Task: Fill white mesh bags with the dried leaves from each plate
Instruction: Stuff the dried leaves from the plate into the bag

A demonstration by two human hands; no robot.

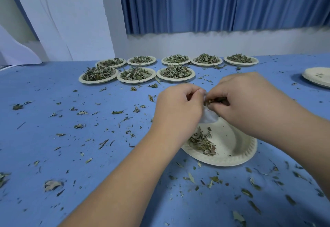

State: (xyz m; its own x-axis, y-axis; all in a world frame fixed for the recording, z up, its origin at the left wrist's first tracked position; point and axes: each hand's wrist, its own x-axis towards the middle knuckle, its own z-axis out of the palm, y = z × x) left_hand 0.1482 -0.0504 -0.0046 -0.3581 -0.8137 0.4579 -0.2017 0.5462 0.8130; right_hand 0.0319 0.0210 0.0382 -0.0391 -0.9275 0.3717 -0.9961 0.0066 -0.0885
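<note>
Holding a white mesh bag point(209, 117) over the near plate point(247, 155), both hands meet just above its far edge. Left hand point(178, 105): fingers curled, thumb and fingertips clamped on the bag's top edge at the mouth. Right hand point(250, 98): fingers curled together, pinching a tuft of dried leaves point(216, 100) right at the bag mouth, touching the left hand's fingertips. Only a small white patch of the bag shows, hanging between the two hands; how full it is cannot be told. The near plate sits on the blue table point(71, 155), tilted or dented on its right side, with a small leaf pile point(201, 142) left on its left half.

Eight full plates sit well apart from the hands at the far side of the table: a back row of five point(175, 60) and a front row of three point(136, 76), each heaped with leaves. A stack of empty plates point(317, 79) sits at the right edge, with a few crumbs on top. Leaf scraps point(53, 184) are scattered all over the table surface. A blue curtain point(214, 3) hangs behind, above a white wall.
</note>
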